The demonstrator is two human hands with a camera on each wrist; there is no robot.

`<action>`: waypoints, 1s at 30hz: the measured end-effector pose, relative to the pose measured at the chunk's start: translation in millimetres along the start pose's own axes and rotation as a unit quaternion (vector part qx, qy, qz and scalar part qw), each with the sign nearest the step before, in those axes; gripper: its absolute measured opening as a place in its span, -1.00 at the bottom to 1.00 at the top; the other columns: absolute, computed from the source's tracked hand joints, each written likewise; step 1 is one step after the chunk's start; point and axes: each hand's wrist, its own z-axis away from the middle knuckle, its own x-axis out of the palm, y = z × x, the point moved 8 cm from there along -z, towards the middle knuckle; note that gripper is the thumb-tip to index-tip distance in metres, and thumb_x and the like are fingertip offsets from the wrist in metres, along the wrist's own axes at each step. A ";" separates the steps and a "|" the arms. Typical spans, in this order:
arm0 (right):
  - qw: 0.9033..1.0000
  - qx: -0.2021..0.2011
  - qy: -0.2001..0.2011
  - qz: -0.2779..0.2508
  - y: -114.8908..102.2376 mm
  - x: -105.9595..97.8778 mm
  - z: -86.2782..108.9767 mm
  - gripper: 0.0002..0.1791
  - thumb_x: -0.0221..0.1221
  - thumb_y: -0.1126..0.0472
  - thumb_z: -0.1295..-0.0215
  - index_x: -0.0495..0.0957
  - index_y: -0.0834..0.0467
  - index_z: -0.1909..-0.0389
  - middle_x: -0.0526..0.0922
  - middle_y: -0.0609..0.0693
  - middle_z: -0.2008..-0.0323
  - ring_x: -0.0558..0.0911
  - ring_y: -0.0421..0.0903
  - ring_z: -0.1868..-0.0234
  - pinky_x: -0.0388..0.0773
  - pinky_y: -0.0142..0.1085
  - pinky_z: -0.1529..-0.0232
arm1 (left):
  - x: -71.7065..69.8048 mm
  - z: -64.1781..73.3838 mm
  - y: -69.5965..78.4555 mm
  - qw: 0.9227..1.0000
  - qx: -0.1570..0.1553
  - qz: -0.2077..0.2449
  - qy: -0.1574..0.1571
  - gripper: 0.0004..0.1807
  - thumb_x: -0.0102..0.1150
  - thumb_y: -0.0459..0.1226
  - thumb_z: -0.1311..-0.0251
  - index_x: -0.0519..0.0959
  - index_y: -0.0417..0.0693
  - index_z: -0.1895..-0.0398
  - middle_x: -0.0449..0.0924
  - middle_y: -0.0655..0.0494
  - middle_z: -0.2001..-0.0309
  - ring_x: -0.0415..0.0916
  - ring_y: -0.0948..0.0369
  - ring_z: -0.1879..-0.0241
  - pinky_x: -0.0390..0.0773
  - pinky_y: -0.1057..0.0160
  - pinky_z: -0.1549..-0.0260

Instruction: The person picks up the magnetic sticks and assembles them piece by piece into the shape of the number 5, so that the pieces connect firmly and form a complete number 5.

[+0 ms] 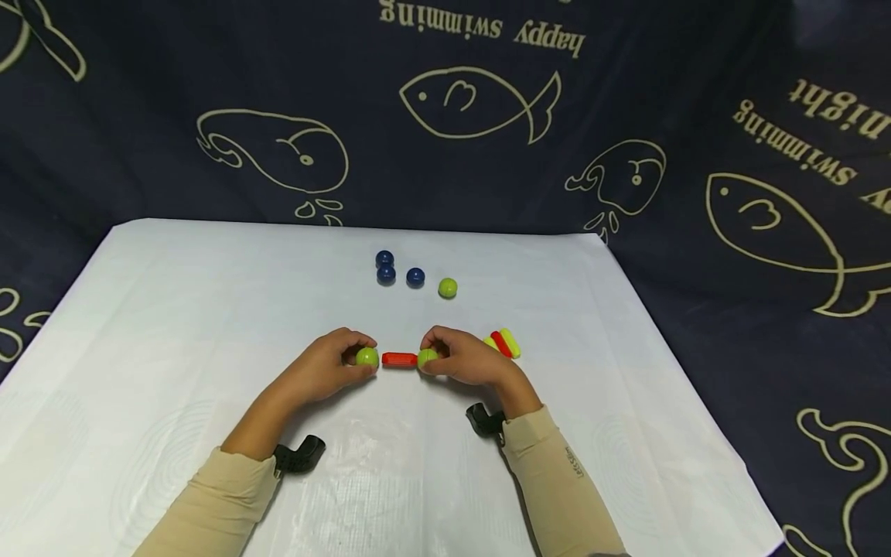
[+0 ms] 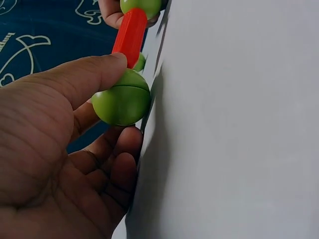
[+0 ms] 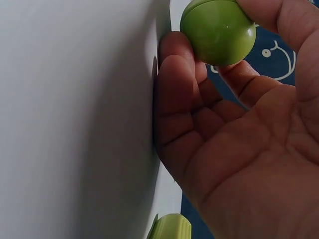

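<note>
The left hand (image 1: 327, 367), half curled, pinched a green ball (image 1: 367, 357); just right of it, a red stick (image 1: 400, 360) met a second green ball (image 1: 428, 359), pinched by the half-curled right hand (image 1: 469, 359); farther right, a yellow stick (image 1: 510, 343) lay on the surface (image 1: 209, 325).

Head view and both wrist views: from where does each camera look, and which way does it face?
Head: worn on the head, facing forward and down at the white table; left hand, right hand and sleeves show.
Left wrist: on that wrist, facing the left green ball and red stick; left hand near, part of right hand beyond.
Right wrist: on that wrist, facing the right green ball; only the right hand shows.
Shared: head and left wrist both show the red stick between these balls.
</note>
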 end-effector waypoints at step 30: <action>0.999 -0.003 0.008 0.048 -4.3 -2.0 2.2 -0.76 0.30 0.19 -0.29 0.52 0.08 0.08 0.50 -0.04 0.34 0.47 -0.10 0.25 0.42 -0.27 0.25 | 3.5 -1.9 -0.8 1.000 0.000 -0.011 0.007 -0.63 0.37 -0.30 -0.17 0.61 -0.20 -0.04 0.54 0.09 0.21 0.43 0.16 0.27 0.45 0.19 0.25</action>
